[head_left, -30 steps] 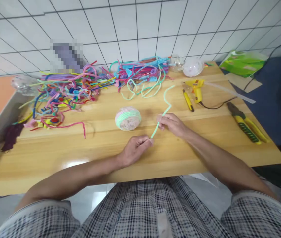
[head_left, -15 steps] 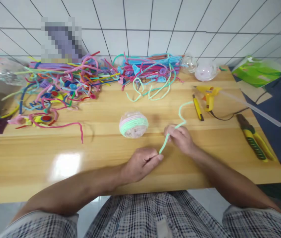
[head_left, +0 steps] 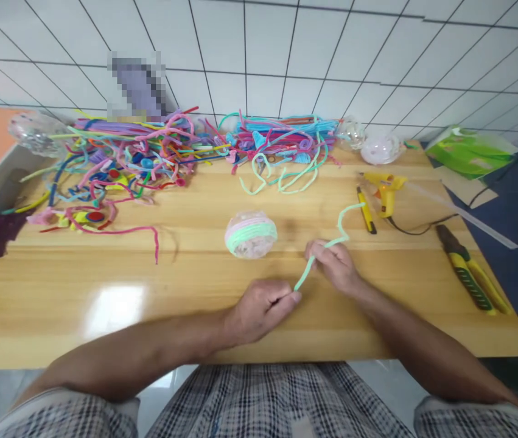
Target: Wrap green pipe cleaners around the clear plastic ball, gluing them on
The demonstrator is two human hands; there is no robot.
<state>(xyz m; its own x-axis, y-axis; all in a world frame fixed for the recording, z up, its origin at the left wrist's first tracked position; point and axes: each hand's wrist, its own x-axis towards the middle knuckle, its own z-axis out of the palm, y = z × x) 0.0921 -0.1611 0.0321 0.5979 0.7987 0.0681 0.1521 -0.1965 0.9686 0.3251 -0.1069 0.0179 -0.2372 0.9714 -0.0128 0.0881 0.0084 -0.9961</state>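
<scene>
The left hand [head_left: 261, 309] is closed in a pinch on the lower end of a fuzzy mint-green pipe cleaner [head_left: 304, 275], and the right hand [head_left: 338, 266] pinches it partway along, the kinked free end extending beyond. A clear round ball banded in pink and mint [head_left: 253, 235] sits beyond the left hand on the pale wooden tabletop [head_left: 204, 274].

passable: table [head_left: 49, 286] near-left | obstacles: 1 wrapped ball [head_left: 251, 235] centre, pliers [head_left: 463, 267] right
</scene>
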